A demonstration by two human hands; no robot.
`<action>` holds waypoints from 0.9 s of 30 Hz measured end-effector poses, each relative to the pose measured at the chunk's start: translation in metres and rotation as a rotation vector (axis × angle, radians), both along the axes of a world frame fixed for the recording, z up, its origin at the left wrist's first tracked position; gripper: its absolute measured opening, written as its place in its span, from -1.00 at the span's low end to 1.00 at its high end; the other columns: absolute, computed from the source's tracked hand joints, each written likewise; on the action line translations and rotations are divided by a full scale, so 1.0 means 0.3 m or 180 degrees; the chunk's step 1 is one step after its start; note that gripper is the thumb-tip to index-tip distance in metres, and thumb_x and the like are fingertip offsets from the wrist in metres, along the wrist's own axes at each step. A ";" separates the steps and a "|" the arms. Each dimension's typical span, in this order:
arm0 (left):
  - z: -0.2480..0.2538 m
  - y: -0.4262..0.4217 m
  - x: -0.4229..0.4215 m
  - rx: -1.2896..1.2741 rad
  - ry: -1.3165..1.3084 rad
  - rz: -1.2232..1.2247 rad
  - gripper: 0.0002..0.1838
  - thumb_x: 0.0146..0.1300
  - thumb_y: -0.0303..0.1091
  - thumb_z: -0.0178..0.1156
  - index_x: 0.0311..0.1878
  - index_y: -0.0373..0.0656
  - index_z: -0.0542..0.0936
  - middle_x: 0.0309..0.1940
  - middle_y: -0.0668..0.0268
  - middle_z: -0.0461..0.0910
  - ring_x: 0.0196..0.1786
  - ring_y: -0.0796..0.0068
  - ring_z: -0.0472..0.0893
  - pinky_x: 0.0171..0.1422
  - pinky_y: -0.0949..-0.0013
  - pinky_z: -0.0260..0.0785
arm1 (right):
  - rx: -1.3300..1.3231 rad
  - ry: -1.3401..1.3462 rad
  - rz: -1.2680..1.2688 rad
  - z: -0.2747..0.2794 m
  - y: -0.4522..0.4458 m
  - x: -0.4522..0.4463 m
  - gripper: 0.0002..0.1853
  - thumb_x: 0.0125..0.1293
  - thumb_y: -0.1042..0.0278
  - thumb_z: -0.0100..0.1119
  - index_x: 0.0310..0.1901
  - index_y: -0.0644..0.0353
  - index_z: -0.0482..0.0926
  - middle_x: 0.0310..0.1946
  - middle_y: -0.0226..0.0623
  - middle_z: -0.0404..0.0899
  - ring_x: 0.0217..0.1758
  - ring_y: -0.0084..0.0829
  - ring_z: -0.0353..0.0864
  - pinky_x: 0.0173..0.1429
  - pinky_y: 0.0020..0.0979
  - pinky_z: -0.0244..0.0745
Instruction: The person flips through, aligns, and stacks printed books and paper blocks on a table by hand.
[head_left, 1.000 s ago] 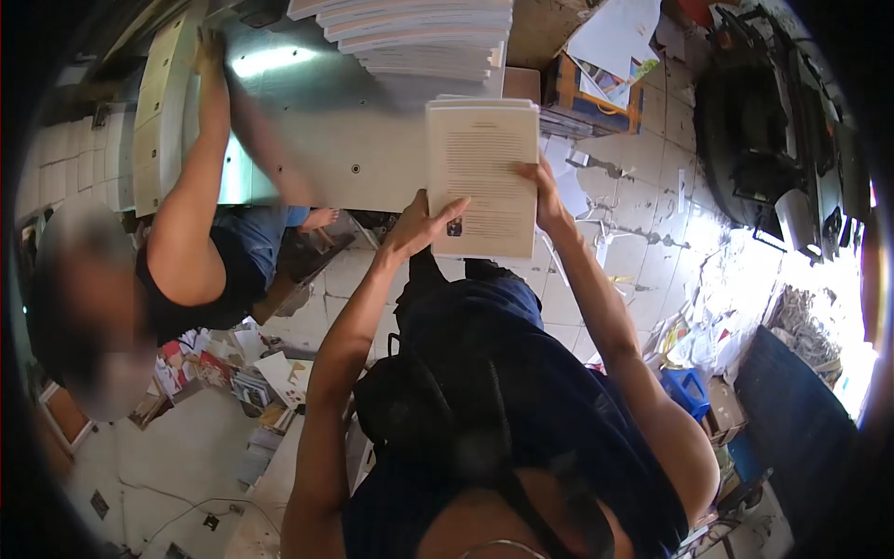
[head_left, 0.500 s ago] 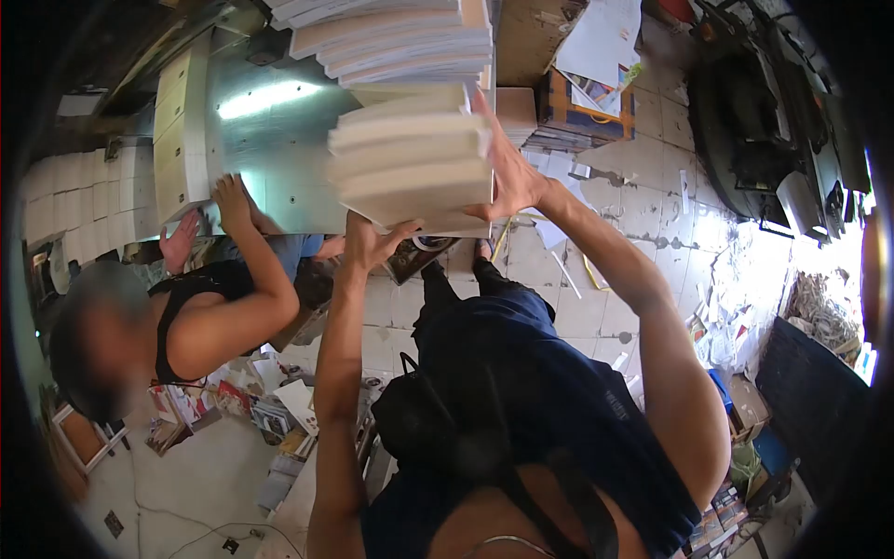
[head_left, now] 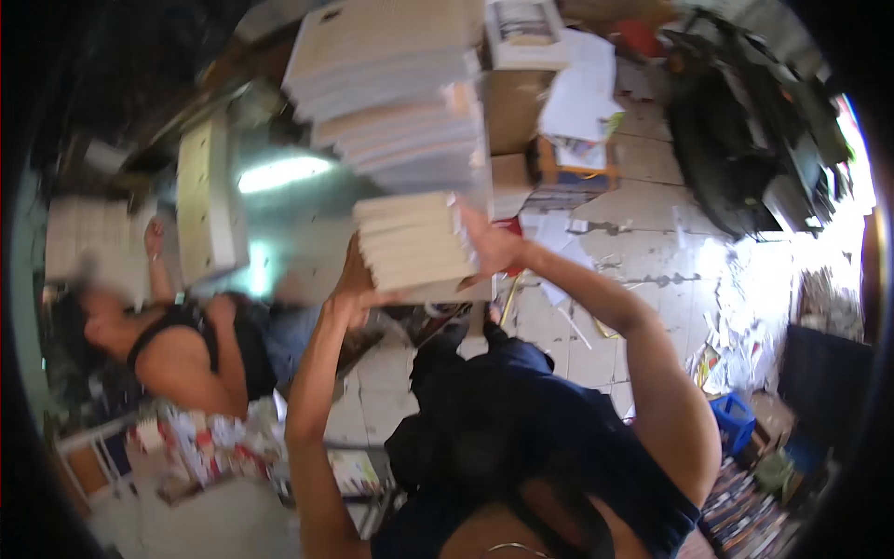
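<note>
Between my two hands is a stack of books, unbound-looking blocks with cream page edges, near the front edge of a metal table. My left hand is closed on its left side and lower front corner. Against the right side presses my right hand, fingers gripping the edge. Right behind it rises a taller pile of paper blocks. Blur hides whether the held stack rests on the table.
A co-worker sits to the left by a pale long block and rows of stacked paper. Loose sheets top a box at the right. Scraps litter the tiled floor; a dark machine stands far right.
The view has tilted up, showing more of the tall pile. My hands and the stack sit lower in view. The co-worker has leaned away left, one arm now toward the stacked paper.
</note>
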State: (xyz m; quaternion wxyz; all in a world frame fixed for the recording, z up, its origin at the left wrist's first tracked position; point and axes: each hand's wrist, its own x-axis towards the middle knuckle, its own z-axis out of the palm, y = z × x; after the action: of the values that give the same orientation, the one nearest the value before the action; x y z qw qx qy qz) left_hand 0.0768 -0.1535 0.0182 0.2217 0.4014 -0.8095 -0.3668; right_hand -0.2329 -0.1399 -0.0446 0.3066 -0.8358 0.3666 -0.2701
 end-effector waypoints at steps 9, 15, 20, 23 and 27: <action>-0.031 0.005 0.054 0.0070 0.0124 -0.0451 0.14 -0.13 0.26 0.46 0.43 -0.18 0.19 0.37 -0.01 0.20 0.42 -0.03 0.21 0.50 -0.06 -0.02 | 0.0021 0.0262 -0.0107 0.067 0.022 0.019 0.78 -0.56 -0.32 0.68 0.52 0.21 -0.49 0.58 0.08 -0.30 0.58 0.09 -0.07 0.48 0.11 0.01; -0.051 0.030 0.027 0.0270 0.0276 -0.0384 -0.03 -0.07 0.13 0.50 0.33 -0.21 0.33 0.24 -0.02 0.36 0.30 -0.12 0.35 0.38 -0.11 0.15 | -0.0089 0.0204 -0.0224 0.032 0.034 0.034 0.75 -0.52 -0.18 0.70 0.52 0.19 -0.54 0.52 0.06 -0.11 0.53 0.09 0.05 0.48 0.13 0.03; -0.132 0.028 0.072 -0.1227 -0.0268 -0.0477 -0.27 0.03 -0.05 0.47 0.24 -0.15 0.45 0.21 -0.02 0.41 0.27 -0.18 0.37 0.34 -0.11 0.22 | 0.0271 0.0236 -0.0159 0.077 -0.005 0.050 0.63 -0.42 -0.03 0.65 0.51 0.34 -0.46 0.40 0.21 0.06 0.45 0.17 0.14 0.50 0.00 0.07; -0.182 0.117 0.090 -0.0610 -0.0452 0.0279 -0.41 0.05 -0.14 0.47 0.14 -0.15 0.55 0.14 0.03 0.52 0.21 -0.15 0.46 0.30 -0.08 0.30 | 0.0495 0.0395 0.0120 0.172 -0.047 0.019 0.59 -0.37 0.03 0.65 0.50 0.39 -0.44 0.37 0.34 0.07 0.41 0.20 0.16 0.53 -0.15 0.08; -0.258 0.242 0.042 -0.0019 0.0105 0.1513 -0.24 0.05 -0.15 0.50 0.28 -0.22 0.40 0.27 0.02 0.43 0.30 -0.02 0.42 0.31 -0.04 0.31 | 0.0383 0.0434 0.0387 0.368 -0.101 -0.003 0.42 -0.36 -0.01 0.58 0.53 0.26 -0.11 0.04 0.16 0.27 0.09 0.10 0.37 0.25 -0.15 0.32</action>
State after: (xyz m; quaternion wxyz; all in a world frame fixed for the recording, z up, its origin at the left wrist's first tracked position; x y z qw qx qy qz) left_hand 0.0894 -0.0808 -0.0592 0.3162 0.5740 -0.6895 -0.3084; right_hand -0.2337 -0.1703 0.0657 0.3465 -0.8530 0.3507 -0.1710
